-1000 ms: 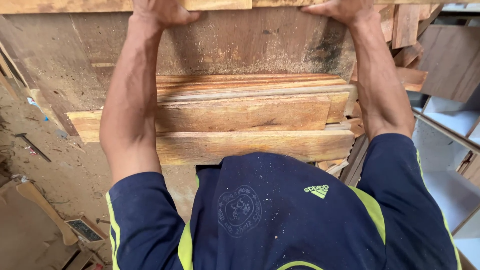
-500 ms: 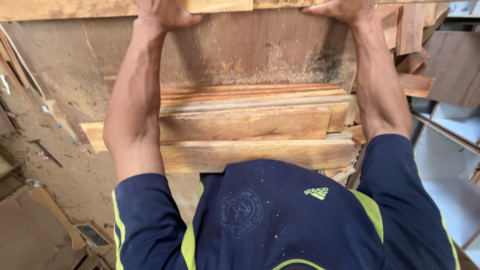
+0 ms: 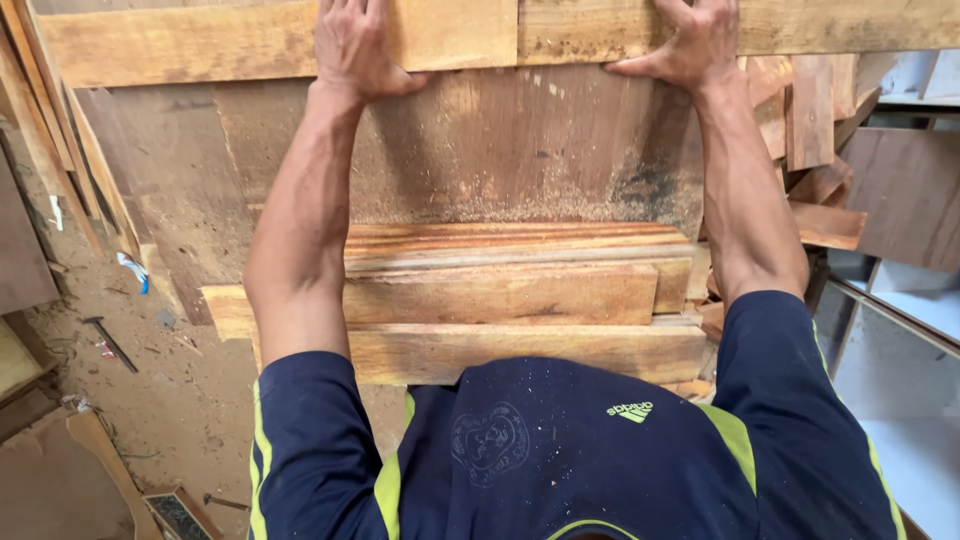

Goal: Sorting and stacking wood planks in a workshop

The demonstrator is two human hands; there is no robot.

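resting on sawdusty planks (image 3: pixel 500 290), cluttered workshop

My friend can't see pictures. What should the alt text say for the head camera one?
Seen from above, a person's left hand and right hand press flat on a long pale wooden plank at the top. Below their outstretched arms lies a stack of shorter boards on a wide dusty board, with a sawdust-covered floor to the left.
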